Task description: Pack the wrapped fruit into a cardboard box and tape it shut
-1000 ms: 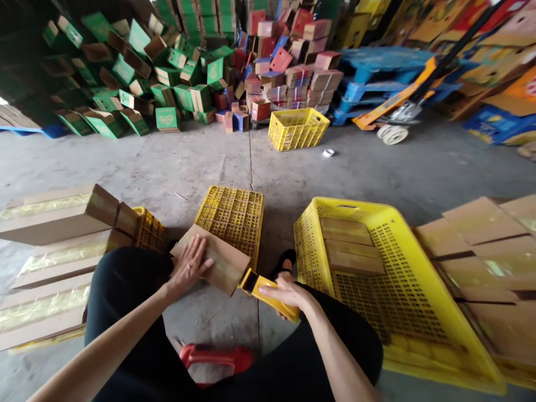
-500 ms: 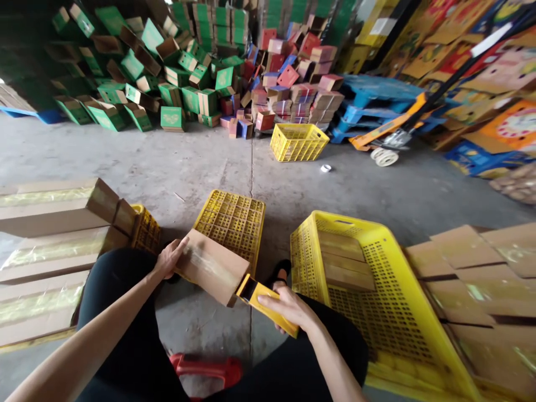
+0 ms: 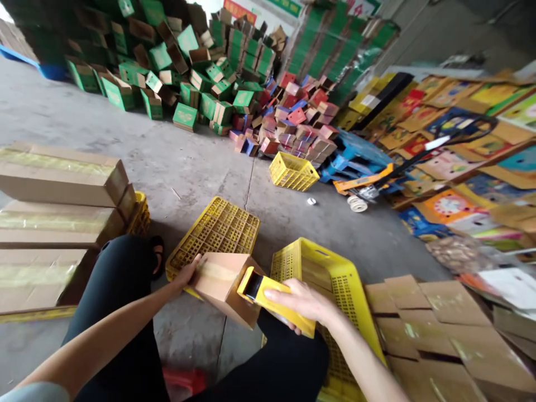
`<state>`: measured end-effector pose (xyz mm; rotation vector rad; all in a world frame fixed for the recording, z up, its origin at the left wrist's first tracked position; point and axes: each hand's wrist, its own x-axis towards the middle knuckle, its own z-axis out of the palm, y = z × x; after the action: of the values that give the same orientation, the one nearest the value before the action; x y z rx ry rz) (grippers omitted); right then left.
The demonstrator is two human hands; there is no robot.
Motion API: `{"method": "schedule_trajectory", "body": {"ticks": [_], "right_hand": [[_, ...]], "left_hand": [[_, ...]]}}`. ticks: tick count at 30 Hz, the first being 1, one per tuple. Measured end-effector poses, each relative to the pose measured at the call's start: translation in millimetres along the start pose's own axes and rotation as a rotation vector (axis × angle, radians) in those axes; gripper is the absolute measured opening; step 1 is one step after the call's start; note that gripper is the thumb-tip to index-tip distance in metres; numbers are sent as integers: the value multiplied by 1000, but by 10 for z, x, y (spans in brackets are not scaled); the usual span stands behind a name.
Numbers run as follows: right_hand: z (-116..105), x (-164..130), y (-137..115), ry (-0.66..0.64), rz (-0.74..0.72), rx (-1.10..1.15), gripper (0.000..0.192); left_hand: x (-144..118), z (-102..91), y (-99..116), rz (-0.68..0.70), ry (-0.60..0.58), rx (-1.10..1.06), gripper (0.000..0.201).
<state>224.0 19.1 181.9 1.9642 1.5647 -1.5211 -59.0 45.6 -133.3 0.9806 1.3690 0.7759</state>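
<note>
A small cardboard box (image 3: 221,272) with a shiny strip of tape along its top is held up in front of me, tilted. My left hand (image 3: 188,272) grips its left end, the fingers partly hidden. In my right hand (image 3: 299,304) is a yellow tape dispenser (image 3: 268,296) with a dark inset; its front end meets the box's right edge. Whether tape runs between them I cannot make out. Beneath the box lies an upturned yellow crate (image 3: 228,226).
To my right, a big yellow crate (image 3: 352,285) holds boxes, beside a stack of cartons (image 3: 435,329). Taped long cartons (image 3: 54,173) stand at left. Further off are a yellow basket (image 3: 293,172), a pallet jack (image 3: 364,184) and heaped green boxes (image 3: 184,117). A red stool (image 3: 184,379) shows below.
The view has tilted and swung right. My right hand has brought the tape dispenser higher against the box's right end, and the box has turned, showing more of that end.
</note>
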Motion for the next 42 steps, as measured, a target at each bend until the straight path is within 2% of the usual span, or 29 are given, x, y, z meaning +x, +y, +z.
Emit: {"method": "schedule_trajectory", "body": {"ticks": [3,6,7,9,11,14,17,20,26,34,42], "right_hand": [[100,156,-246,-21,-49,12,45],[185,336,-523,-16,-70,-22,48],[201,382,-612,-13,-80,-46,49],[215,439,-765,-16,-113,-93,49],[214,457,-867,-22,-136,-121,47],[208,445,-908,-50,-112,-125,48],[223,416,-857,-72,-83,-93,51],[264,388,-793,-60,-85,-64,54],[328,380,-752,-68,-131,-57,55],[290,351,-727,-146,-148,-53,53],[230,253,-661,-139,-149,-60,49]], "left_hand": [[36,-72,154,29,47,41,90],[4,-236,469,135,121,3,86],[-45,-305,593,210,128,-17,83],[-203,-442,831,535,48,6,74],[-406,-546,1012,808,-38,145,67],[-646,-605,1114,1043,-133,413,70],[-692,-587,1062,1191,-149,595,88],[-600,-564,980,1255,-114,693,94],[-456,-580,907,1277,-40,742,86],[-441,-552,834,1306,-9,756,84],[-434,-606,828,1323,33,747,78]]}}
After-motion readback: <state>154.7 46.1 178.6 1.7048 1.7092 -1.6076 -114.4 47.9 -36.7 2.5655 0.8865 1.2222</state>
